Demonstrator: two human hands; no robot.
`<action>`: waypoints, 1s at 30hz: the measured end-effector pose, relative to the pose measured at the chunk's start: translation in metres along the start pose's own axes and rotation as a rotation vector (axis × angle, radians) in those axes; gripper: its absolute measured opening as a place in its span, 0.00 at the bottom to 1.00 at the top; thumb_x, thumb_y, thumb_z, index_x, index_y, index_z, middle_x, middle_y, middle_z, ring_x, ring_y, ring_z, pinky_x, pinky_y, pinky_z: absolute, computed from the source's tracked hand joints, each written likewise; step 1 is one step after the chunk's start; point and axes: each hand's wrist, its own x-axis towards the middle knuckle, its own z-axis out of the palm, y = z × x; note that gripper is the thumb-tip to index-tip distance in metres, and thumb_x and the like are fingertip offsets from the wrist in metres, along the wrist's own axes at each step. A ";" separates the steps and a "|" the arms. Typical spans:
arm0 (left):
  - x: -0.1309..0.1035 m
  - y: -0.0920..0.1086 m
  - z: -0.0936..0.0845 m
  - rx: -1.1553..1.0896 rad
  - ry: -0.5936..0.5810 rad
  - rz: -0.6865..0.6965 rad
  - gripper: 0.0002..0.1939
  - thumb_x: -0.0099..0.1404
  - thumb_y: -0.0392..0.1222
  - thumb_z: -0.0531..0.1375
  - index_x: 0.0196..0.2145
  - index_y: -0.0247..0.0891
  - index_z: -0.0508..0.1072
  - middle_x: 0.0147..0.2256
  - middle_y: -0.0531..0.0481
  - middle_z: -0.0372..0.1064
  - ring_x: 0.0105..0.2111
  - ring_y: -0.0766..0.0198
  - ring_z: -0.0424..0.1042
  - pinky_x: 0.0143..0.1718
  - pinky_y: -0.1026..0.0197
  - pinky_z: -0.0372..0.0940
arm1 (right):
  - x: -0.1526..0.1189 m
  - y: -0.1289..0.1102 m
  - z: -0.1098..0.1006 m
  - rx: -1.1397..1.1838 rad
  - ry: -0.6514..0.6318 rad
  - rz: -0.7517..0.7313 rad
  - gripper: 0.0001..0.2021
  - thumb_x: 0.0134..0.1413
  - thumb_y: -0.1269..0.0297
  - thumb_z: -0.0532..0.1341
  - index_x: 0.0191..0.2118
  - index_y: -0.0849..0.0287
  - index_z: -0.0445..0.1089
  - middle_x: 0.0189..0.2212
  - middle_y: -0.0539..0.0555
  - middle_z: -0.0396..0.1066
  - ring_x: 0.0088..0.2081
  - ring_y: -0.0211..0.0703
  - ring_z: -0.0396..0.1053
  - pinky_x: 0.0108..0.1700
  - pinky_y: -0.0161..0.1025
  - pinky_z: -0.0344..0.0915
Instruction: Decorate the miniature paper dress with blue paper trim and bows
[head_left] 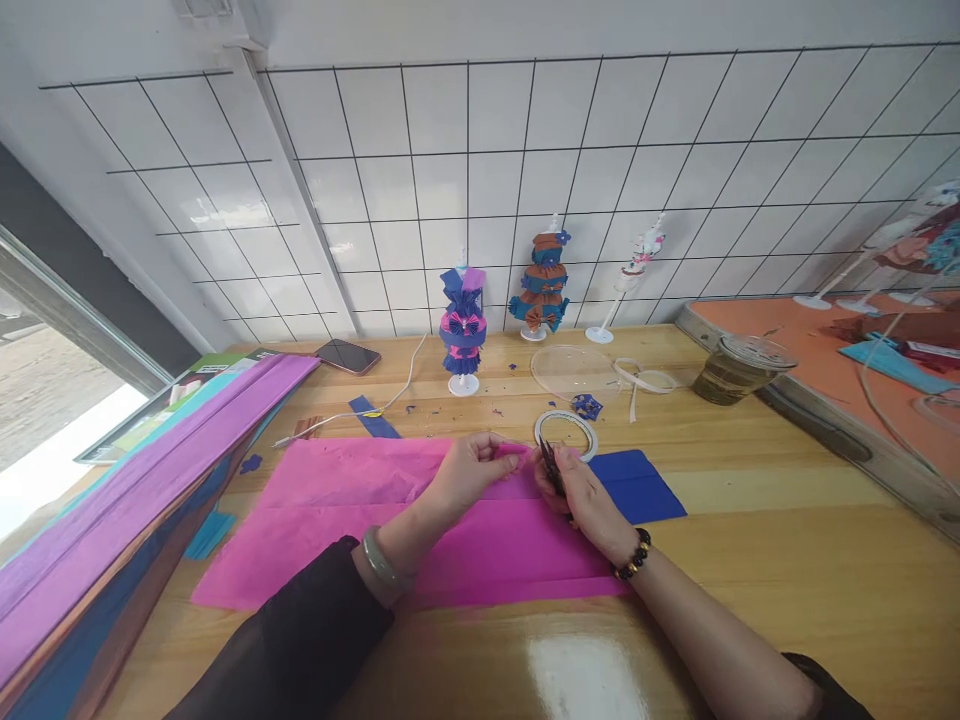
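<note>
A wide sheet of bright pink paper (322, 520) lies on the wooden table, creased along its length. My left hand (466, 472) is closed in a pinch on the sheet's far edge, where the paper is gathered up a little. Just right of it, my right hand (589, 495) is wrapped around small dark scissors (551, 465), their pointed tips upward; the handles are mostly hidden in the palm. Beyond the right hand lies a roll of white double-sided tape (592, 438). Folded dark blue paper (641, 487) is beside the pink sheet.
Along the tiled wall stand a blue-pink paper figure (463, 330), a brown-blue one (544, 285) and a white stand (600, 334). Long coloured paper strips (165, 470) fill the left side. A phone (348, 356), a white cable (411, 372) and a lidded cup (739, 370) sit farther back.
</note>
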 end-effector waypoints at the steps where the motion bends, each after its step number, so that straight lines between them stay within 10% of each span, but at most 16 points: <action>1: 0.000 0.001 0.000 0.001 -0.006 0.006 0.16 0.46 0.46 0.67 0.30 0.32 0.73 0.27 0.49 0.71 0.27 0.68 0.66 0.32 0.63 0.60 | 0.000 -0.001 0.000 0.025 -0.013 0.007 0.23 0.59 0.46 0.41 0.23 0.57 0.56 0.18 0.46 0.53 0.18 0.33 0.49 0.20 0.34 0.50; 8: 0.000 -0.003 0.000 0.060 0.038 0.018 0.28 0.46 0.46 0.67 0.44 0.33 0.68 0.20 0.57 0.63 0.22 0.71 0.62 0.27 0.66 0.58 | 0.002 0.003 0.000 0.020 0.028 -0.014 0.17 0.52 0.50 0.57 0.40 0.58 0.65 0.25 0.48 0.62 0.27 0.38 0.60 0.29 0.35 0.58; 14: -0.001 -0.008 0.001 0.211 0.017 0.043 0.26 0.46 0.44 0.67 0.43 0.34 0.69 0.15 0.61 0.53 0.18 0.73 0.55 0.20 0.68 0.50 | 0.002 0.005 -0.001 -0.107 0.067 -0.052 0.13 0.52 0.54 0.57 0.30 0.60 0.67 0.25 0.50 0.65 0.28 0.39 0.61 0.32 0.37 0.59; 30: -0.003 -0.008 -0.001 0.122 -0.116 -0.018 0.13 0.50 0.44 0.65 0.33 0.34 0.74 0.33 0.47 0.74 0.33 0.63 0.72 0.36 0.62 0.64 | 0.000 -0.001 -0.001 -0.087 0.070 -0.071 0.13 0.54 0.56 0.55 0.27 0.59 0.67 0.23 0.49 0.66 0.27 0.39 0.62 0.31 0.36 0.58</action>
